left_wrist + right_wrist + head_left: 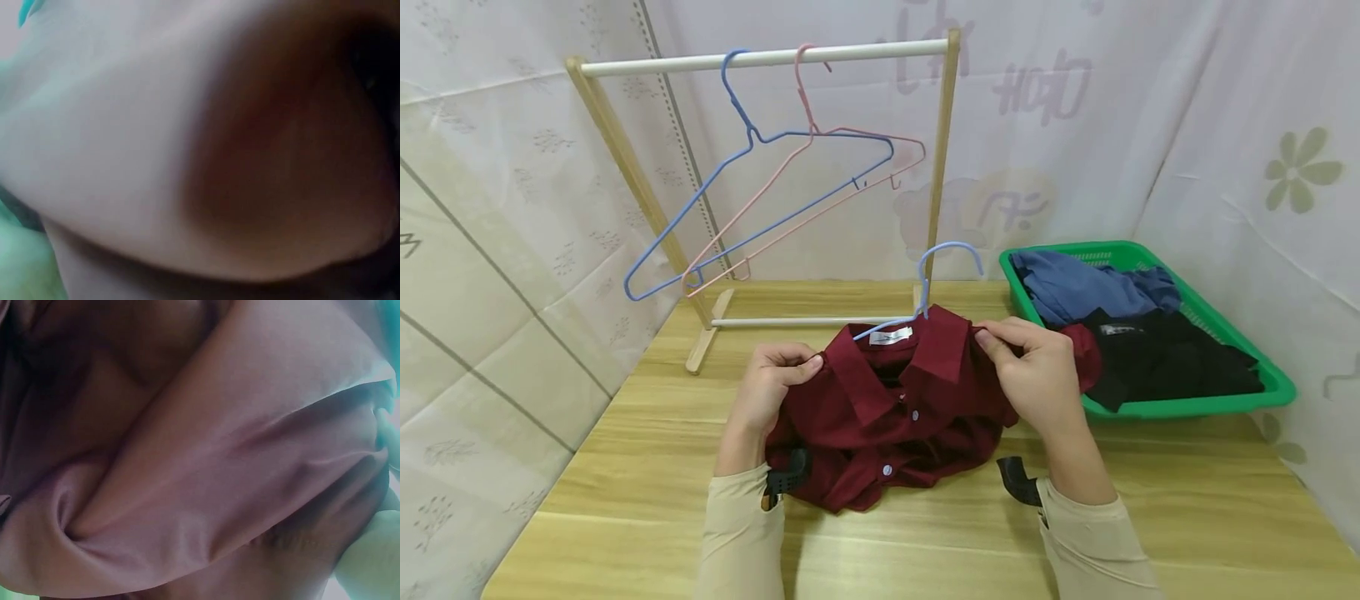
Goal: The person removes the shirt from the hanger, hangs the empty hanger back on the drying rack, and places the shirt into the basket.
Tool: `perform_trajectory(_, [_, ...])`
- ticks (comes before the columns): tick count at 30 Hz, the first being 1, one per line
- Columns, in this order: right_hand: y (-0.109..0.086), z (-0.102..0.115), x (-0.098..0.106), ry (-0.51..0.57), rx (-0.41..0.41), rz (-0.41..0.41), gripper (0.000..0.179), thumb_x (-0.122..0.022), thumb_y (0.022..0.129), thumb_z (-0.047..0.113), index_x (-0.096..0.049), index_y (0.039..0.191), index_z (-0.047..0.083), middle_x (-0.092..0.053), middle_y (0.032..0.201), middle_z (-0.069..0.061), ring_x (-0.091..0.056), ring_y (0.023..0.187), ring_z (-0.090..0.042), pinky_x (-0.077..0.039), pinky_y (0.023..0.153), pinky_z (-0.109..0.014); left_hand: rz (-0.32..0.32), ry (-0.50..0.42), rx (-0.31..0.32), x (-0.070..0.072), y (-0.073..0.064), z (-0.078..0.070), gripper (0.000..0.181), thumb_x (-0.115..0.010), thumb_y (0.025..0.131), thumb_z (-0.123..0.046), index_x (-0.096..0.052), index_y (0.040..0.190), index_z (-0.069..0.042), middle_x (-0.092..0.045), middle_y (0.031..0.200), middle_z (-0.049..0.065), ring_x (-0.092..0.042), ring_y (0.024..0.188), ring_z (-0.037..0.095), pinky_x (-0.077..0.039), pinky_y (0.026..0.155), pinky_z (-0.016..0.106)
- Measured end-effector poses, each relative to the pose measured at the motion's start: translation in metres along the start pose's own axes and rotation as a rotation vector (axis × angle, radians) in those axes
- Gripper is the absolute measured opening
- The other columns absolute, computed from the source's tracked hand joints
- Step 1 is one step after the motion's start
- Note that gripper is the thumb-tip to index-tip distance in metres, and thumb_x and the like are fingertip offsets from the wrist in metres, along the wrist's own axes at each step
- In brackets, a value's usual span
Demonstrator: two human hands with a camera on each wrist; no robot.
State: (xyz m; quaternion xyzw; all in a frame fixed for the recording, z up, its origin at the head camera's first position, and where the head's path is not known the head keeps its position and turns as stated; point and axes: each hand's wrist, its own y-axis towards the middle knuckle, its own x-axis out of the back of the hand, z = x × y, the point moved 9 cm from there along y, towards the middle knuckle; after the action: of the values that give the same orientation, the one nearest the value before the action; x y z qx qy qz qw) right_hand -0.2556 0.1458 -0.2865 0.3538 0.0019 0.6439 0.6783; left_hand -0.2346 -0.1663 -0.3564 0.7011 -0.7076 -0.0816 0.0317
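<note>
A dark red collared shirt (842, 396) with pale buttons is held up over the table in the head view, its lower part bunched. My left hand (763, 392) pinches the shirt at one shoulder between thumb and fingers. At the other shoulder my right hand (1037, 375) pinches the cloth the same way. A light blue hanger (924, 283) sits inside the collar, its hook sticking up; most of its body is hidden by the shirt. Folds of the shirt (250, 469) fill most of the right wrist view. The left wrist view is mostly a close, dark blur.
Behind the shirt stands a rack with wooden posts and a white rail (700, 63). From it hang a blue hanger (688, 207) and a pink hanger (760, 190). To the right, a green basket (1202, 408) holds blue clothing (1075, 287) and black clothing (1172, 362).
</note>
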Motion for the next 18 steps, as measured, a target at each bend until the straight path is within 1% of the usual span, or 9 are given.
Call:
perform_trajectory(3, [0.001, 0.001, -0.001, 0.002, -0.003, 0.012, 0.016, -0.074, 0.099, 0.007, -0.084, 0.112, 0.006, -0.082, 0.101, -0.013, -0.063, 0.087, 0.010, -0.050, 0.075, -0.007, 0.004, -0.013, 0.001, -0.003, 0.001, 0.001, 0.042, -0.063, 0.094, 0.006, -0.076, 0.070, -0.026, -0.067, 0.069, -0.014, -0.059, 0.066, 0.002, -0.050, 0.059, 0.019])
perform_trajectory(6, [0.001, 0.003, -0.001, -0.005, -0.002, 0.010, 0.017, -0.073, 0.099, 0.005, -0.084, 0.113, 0.006, -0.082, 0.102, -0.012, -0.062, 0.087, 0.010, -0.049, 0.074, -0.007, 0.005, -0.004, 0.004, -0.006, 0.002, 0.002, 0.041, -0.063, 0.094, 0.005, -0.076, 0.070, -0.026, -0.067, 0.069, -0.014, -0.058, 0.066, 0.003, -0.049, 0.059, 0.019])
perform_trajectory(9, [0.002, 0.004, -0.002, -0.009, 0.006, 0.014, 0.018, -0.073, 0.099, 0.004, -0.084, 0.113, 0.006, -0.082, 0.102, -0.012, -0.064, 0.088, 0.008, -0.049, 0.074, -0.007, -0.006, 0.005, 0.009, -0.006, 0.002, 0.001, 0.041, -0.064, 0.094, 0.004, -0.076, 0.070, -0.026, -0.066, 0.069, -0.014, -0.058, 0.066, 0.003, -0.049, 0.060, 0.019])
perform_trajectory(11, [0.002, 0.004, 0.000, -0.009, 0.005, 0.023, 0.018, -0.073, 0.099, 0.003, -0.084, 0.113, 0.006, -0.082, 0.104, -0.012, -0.065, 0.090, 0.006, -0.049, 0.075, -0.007, -0.016, 0.015, 0.007, -0.005, 0.001, 0.000, 0.037, -0.064, 0.094, 0.004, -0.077, 0.072, -0.023, -0.068, 0.070, -0.013, -0.059, 0.068, 0.003, -0.049, 0.061, 0.019])
perform_trajectory(13, [0.002, 0.002, 0.003, -0.011, -0.008, 0.042, 0.018, -0.073, 0.099, 0.004, -0.084, 0.114, 0.007, -0.082, 0.107, -0.013, -0.066, 0.091, 0.006, -0.050, 0.076, -0.006, -0.020, 0.039, -0.004, -0.004, 0.000, -0.002, 0.027, -0.066, 0.094, 0.004, -0.080, 0.078, -0.013, -0.071, 0.074, -0.013, -0.062, 0.071, 0.004, -0.052, 0.064, 0.020])
perform_trajectory(15, [0.001, -0.001, 0.007, -0.013, -0.030, 0.070, 0.018, -0.074, 0.099, 0.006, -0.084, 0.115, 0.007, -0.082, 0.110, -0.013, -0.065, 0.092, 0.008, -0.051, 0.076, -0.007, -0.007, 0.086, -0.030, -0.005, -0.002, -0.008, 0.016, -0.068, 0.094, 0.002, -0.082, 0.088, -0.002, -0.074, 0.078, -0.013, -0.065, 0.076, 0.005, -0.053, 0.069, 0.021])
perform_trajectory(17, [0.000, -0.004, 0.014, -0.022, -0.050, 0.097, 0.019, -0.075, 0.099, 0.009, -0.083, 0.116, 0.008, -0.081, 0.112, -0.013, -0.064, 0.090, 0.009, -0.051, 0.075, -0.008, 0.021, 0.140, -0.075, -0.007, -0.004, -0.015, 0.013, -0.070, 0.094, 0.001, -0.081, 0.096, 0.008, -0.075, 0.082, -0.013, -0.066, 0.080, 0.006, -0.053, 0.072, 0.022])
perform_trajectory(18, [0.000, -0.005, 0.017, -0.028, -0.052, 0.106, 0.018, -0.075, 0.099, 0.010, -0.084, 0.115, 0.008, -0.082, 0.110, -0.009, -0.064, 0.088, 0.008, -0.051, 0.073, -0.009, 0.036, 0.170, -0.098, -0.008, -0.005, -0.020, 0.015, -0.071, 0.094, 0.000, -0.080, 0.100, 0.010, -0.074, 0.085, -0.013, -0.065, 0.082, 0.006, -0.053, 0.073, 0.022])
